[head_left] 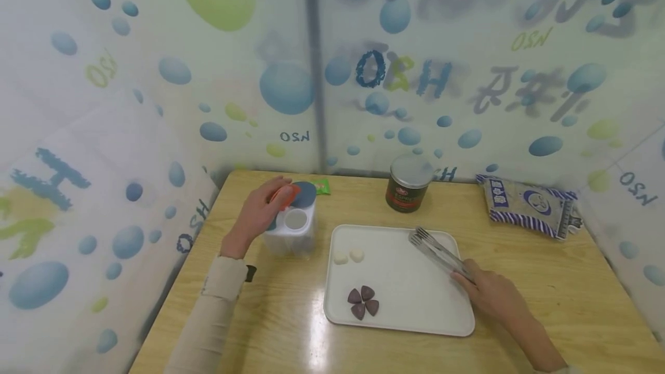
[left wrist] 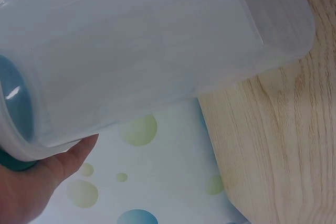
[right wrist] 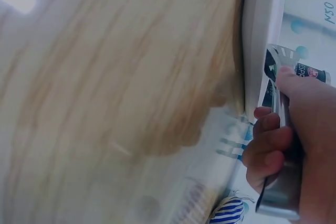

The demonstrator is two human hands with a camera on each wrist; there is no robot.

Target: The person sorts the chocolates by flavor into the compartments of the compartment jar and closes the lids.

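Note:
On the left of the table stands a clear plastic storage container [head_left: 296,243] with round caps on its top; its translucent side [left wrist: 152,61] fills much of the left wrist view. My left hand [head_left: 260,206] is over the top and pinches an orange-red cap [head_left: 290,196] between thumb and fingers. Beside it are a blue cap [head_left: 305,194] and a round whitish one. My right hand [head_left: 496,296] grips metal tongs [head_left: 439,255] by the handle end, and their tips lie over the far right part of a white tray [head_left: 400,281].
Several dark triangular pieces [head_left: 358,311] and two white pieces [head_left: 356,255] lie on the tray's left side. Behind it stands a dark lidded tin [head_left: 407,189]. A blue-and-white striped bag [head_left: 530,206] lies back right, a green packet [head_left: 322,187] behind the container.

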